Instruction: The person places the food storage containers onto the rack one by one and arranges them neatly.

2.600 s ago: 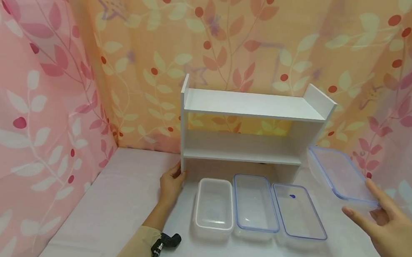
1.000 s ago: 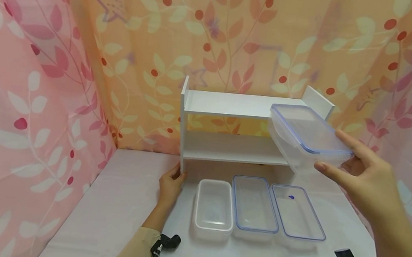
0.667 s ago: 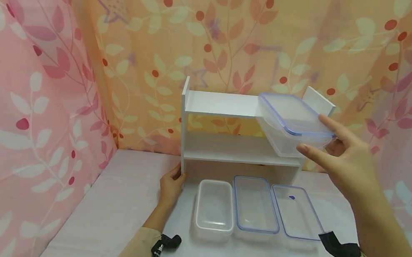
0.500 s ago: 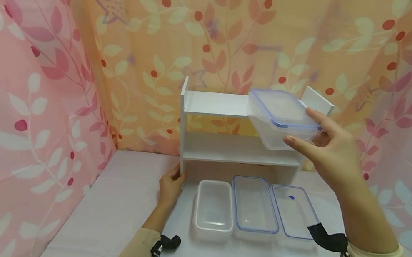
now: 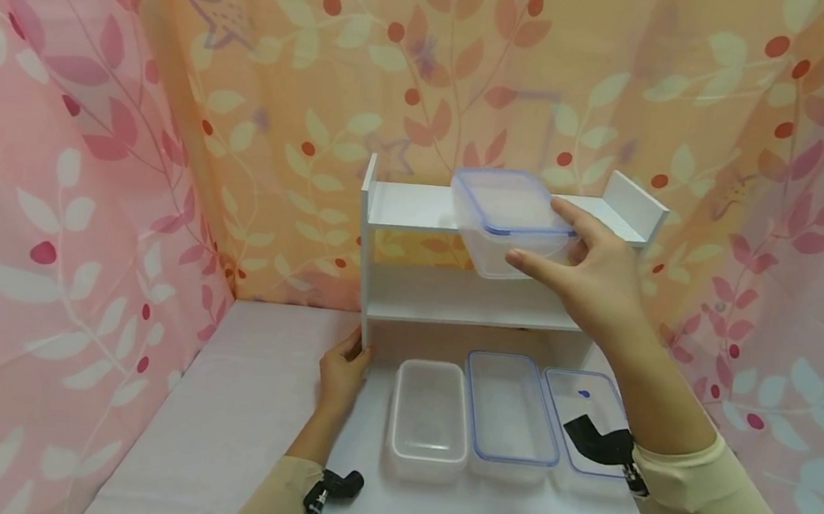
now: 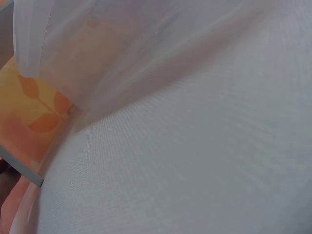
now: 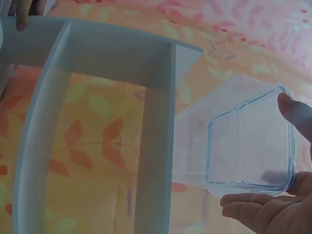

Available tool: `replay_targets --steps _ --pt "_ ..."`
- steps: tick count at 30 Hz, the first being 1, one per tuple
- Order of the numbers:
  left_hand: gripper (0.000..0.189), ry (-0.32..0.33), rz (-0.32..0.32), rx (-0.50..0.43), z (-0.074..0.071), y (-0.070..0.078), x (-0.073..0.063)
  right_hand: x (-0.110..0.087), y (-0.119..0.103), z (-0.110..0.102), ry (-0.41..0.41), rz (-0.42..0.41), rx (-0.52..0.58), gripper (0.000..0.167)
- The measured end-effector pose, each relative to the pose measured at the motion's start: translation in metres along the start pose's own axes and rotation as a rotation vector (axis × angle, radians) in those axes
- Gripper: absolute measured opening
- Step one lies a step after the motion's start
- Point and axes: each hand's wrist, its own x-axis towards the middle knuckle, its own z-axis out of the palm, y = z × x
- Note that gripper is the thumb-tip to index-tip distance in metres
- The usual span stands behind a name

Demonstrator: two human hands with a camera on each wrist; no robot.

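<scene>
My right hand grips a clear plastic food container by its right end, thumb low on the near side and fingers by the lid. Its lid is translucent with a blue rim. In the head view it overlaps the top tier of a white two-tier shelf; the right wrist view shows the container beside the top board. My left hand holds the foot of the shelf's left side panel. In the left wrist view only a bit of that hand shows beside the panel edge.
Before the shelf, on the white-covered table, stand a white-lidded container and two blue-rimmed ones, a middle container and a right container, partly behind the right wrist camera. A patterned curtain hangs behind.
My right hand has carried the food container from the far right, up and leftward to the shelf's top tier. My left hand stays at the side panel.
</scene>
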Motion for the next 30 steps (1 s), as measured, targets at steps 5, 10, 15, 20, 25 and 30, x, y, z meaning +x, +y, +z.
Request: replay_targets --steps 5,10,15,20,25,30 --pt "0.045 -0.004 0.002 -0.006 0.001 0.001 -0.001 0.005 -0.002 0.01 0.007 -0.009 0.011 0.089" --pt "0.045 -0.003 0.0 -0.011 0.002 0.001 0.0 0.01 -0.006 0.017 -0.007 0.004 0.011 0.092" --pt "0.045 -0.003 0.007 -0.016 0.002 0.0 0.001 0.018 -0.008 0.025 -0.028 0.006 0.036 0.095" --pt "0.046 -0.007 0.011 -0.032 0.003 0.001 0.0 0.026 -0.007 0.034 -0.015 -0.018 0.046 0.095" --pt "0.047 -0.011 0.003 -0.026 0.002 0.0 -0.002 0.033 -0.009 0.042 -0.005 -0.032 0.087 0.096" --pt "0.047 -0.013 0.011 -0.024 0.002 0.0 0.0 0.039 -0.012 0.052 -0.005 -0.017 0.148 0.098"
